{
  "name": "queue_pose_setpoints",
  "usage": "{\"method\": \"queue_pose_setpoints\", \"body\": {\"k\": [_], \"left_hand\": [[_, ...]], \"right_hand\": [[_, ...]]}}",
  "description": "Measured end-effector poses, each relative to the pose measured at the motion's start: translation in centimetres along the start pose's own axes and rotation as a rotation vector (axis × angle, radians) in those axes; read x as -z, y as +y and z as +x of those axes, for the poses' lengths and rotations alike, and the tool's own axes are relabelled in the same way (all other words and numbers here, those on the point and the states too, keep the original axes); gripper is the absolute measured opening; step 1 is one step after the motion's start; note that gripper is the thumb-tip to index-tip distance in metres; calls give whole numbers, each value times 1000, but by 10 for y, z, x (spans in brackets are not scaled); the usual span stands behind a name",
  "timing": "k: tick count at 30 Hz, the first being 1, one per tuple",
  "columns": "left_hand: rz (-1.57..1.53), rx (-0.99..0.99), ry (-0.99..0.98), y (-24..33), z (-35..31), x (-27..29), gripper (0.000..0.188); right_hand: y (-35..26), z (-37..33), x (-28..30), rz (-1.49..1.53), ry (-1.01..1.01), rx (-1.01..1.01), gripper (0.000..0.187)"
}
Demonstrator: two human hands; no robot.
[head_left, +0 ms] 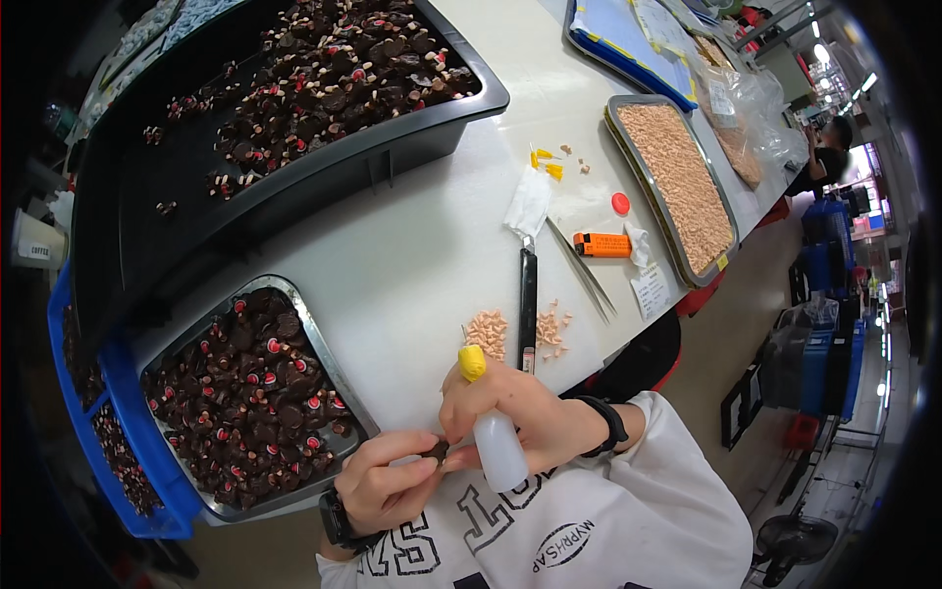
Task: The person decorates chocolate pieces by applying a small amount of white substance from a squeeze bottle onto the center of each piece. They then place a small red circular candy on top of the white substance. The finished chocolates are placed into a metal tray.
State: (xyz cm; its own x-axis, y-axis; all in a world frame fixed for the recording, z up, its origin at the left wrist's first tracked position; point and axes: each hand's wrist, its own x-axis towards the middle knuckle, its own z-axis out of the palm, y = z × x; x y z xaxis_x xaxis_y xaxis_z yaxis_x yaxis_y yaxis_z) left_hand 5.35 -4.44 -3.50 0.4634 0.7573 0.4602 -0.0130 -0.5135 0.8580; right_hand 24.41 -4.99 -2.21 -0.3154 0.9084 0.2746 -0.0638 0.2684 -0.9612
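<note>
My left hand (386, 479) pinches a small dark brown piece (439, 451) between thumb and fingertips, low over the front of the table. My right hand (520, 407) is closed round a small white squeeze bottle (502, 456) with a yellow cap (472, 363) and a thin needle tip pointing away from me. The right fingertips meet the left ones beside the dark piece; whether they also touch it I cannot tell. Just beyond my right hand lies a small pile of pale pink bits (486, 334), with more scattered bits (552, 329) to its right.
A metal tray (314, 329) of dark pieces with red dots lies left, partly beside a blue bin (132, 432). Behind it stands a large black tub (422, 128). A black-handled tool (528, 294), tweezers (581, 265), orange lighter (601, 244) and tray of pink bits (677, 177) lie right.
</note>
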Motion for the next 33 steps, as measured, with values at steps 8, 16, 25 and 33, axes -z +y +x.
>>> {"method": "queue_pose_setpoints", "body": {"k": [8,16,25,33], "left_hand": [[7,-41,-8,-2,0,-4,37],[18,57,-58,5,3,1,35],[-20,134,-19,6,5,4,33],[-51,100,-16,0,3,5,32]], "right_hand": [[-2,-6,0,-154,49,-5,25],[-27,-47,52,-673,460,149,25],[-6,-71,63,-902,372,-32,29],[2,-72,67,-904,332,15,31]]}}
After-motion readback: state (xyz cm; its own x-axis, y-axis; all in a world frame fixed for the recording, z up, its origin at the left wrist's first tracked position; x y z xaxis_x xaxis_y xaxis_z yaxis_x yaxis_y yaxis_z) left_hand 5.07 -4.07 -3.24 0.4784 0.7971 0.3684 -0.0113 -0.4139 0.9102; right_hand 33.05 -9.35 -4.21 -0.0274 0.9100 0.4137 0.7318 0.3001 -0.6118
